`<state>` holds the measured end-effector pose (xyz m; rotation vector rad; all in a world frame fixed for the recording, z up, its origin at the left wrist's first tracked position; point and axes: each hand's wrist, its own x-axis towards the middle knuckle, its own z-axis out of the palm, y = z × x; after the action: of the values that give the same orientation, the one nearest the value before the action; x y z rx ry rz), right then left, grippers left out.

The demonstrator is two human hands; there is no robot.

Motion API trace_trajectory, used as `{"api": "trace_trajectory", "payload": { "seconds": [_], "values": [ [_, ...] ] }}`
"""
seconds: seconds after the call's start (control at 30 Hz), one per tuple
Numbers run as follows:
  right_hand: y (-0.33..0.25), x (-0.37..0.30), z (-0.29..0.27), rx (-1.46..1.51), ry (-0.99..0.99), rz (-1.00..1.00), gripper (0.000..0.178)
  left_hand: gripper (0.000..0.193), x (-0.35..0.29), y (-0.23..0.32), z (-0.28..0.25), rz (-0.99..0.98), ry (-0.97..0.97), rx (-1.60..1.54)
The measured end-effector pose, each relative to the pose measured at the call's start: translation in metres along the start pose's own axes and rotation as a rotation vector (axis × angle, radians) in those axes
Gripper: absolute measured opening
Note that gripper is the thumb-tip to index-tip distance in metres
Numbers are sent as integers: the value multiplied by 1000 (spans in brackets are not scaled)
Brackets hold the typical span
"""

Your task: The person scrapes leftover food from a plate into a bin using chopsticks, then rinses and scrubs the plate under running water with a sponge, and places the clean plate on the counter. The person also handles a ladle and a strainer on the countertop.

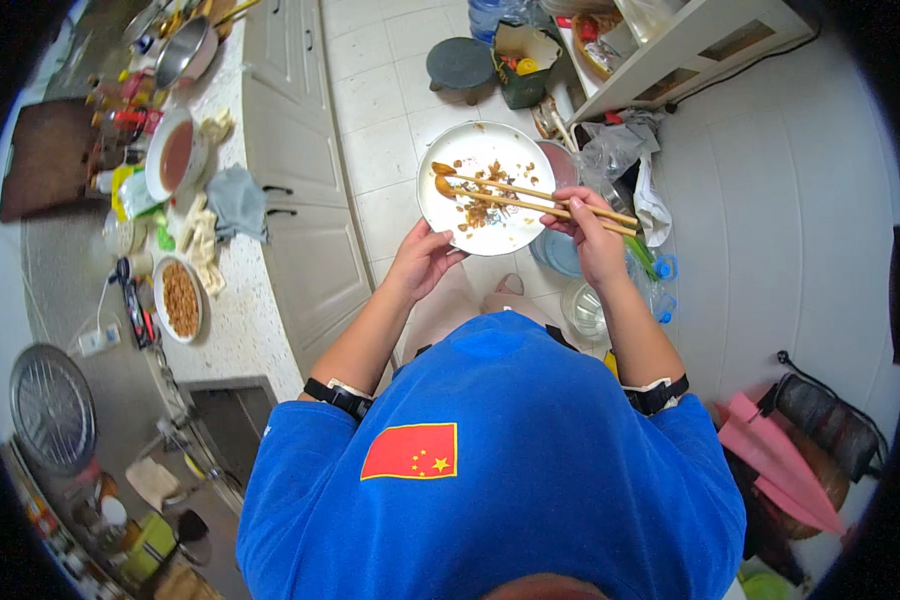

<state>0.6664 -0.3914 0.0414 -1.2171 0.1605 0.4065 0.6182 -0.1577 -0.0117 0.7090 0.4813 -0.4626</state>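
- Holding a white plate [500,235] by its near edge, your left hand [422,262] has its fingers curled under the rim and the thumb on top
- Your right hand [592,240] has its fingers pinched together on two wooden chopsticks [530,198]
- The chopsticks lie across the plate, with their tips near the plate's left side
- Brown food scraps [485,205] sit in the middle of the plate, under the chopsticks
- You hold the plate up in front of you, above the white tile floor [390,150]
- On your left, a speckled counter [235,310] holds a bowl of peanuts [179,298], a bowl of red-brown sauce [175,155] and a grey cloth [236,200]
- A metal pot [185,50] sits far back on that counter
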Motion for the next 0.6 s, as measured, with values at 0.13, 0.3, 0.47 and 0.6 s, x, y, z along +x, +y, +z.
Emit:
{"api": "trace_trajectory", "payload": {
  "seconds": [0.13, 0.3, 0.47, 0.6],
  "values": [
    [-4, 48, 26, -23, 66, 3, 21, 40, 45, 49, -10, -94, -29, 28],
    [-7, 63, 50, -115, 208, -3, 21, 40, 71, 80, -12, -197, -110, 95],
    [-7, 92, 69, -117, 276, -128, 19, 40, 111, 115, -16, -222, -157, 152],
    [-11, 97, 74, -212, 310, -197, 18, 39, 128, 119, -16, -241, -157, 165]
  ]
}}
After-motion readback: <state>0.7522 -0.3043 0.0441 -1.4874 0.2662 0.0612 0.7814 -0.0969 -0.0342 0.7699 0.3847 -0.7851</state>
